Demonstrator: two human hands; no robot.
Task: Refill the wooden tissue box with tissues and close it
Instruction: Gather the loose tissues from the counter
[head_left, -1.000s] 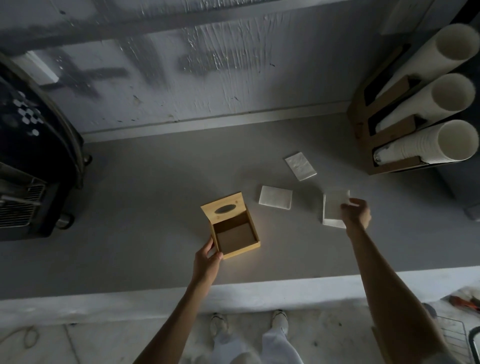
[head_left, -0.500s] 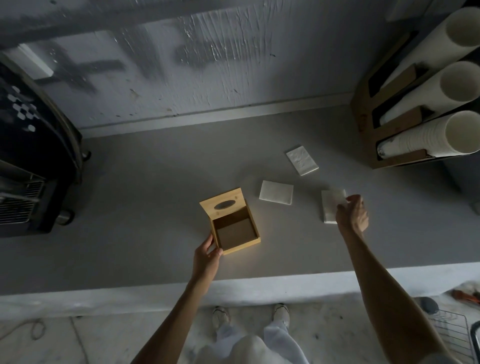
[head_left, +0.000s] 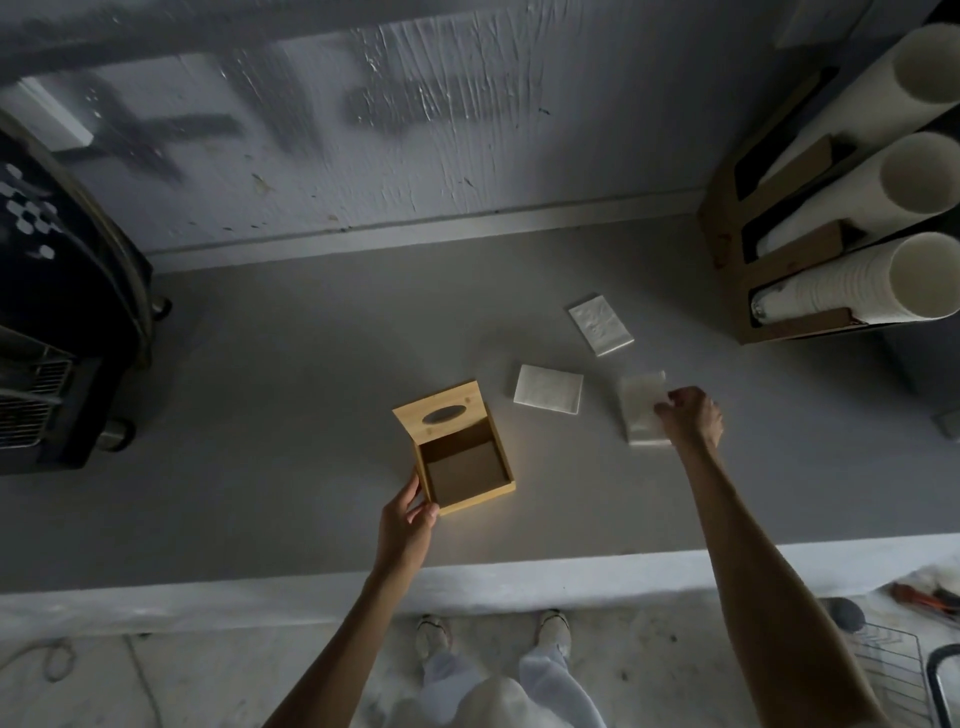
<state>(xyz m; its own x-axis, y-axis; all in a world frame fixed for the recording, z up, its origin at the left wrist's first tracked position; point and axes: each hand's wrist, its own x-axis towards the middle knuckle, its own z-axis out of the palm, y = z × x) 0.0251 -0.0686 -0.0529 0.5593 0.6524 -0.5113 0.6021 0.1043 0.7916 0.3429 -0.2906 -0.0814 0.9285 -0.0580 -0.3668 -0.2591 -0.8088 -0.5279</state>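
The wooden tissue box (head_left: 470, 499) sits on the grey counter (head_left: 285, 415), its inside bare. Its lid (head_left: 441, 410), with an oval slot, stands swung back at the far side. My left hand (head_left: 408, 519) grips the box's near left corner. Three white tissue stacks lie to the right: one far back (head_left: 601, 325), one in the middle (head_left: 548, 388), and one nearest the right (head_left: 641, 408). My right hand (head_left: 691, 415) pinches that right stack at its edge; the stack looks blurred and slightly lifted.
A wooden dispenser (head_left: 727, 223) holding three rows of white paper cups stands at the back right. A dark machine (head_left: 57, 322) fills the left side. A wire rack (head_left: 893, 670) is low on the right. The counter's front edge (head_left: 519, 577) runs below my hands.
My right hand has closed on the right tissue stack and shifted it slightly left. The left hand has stayed on the box corner.
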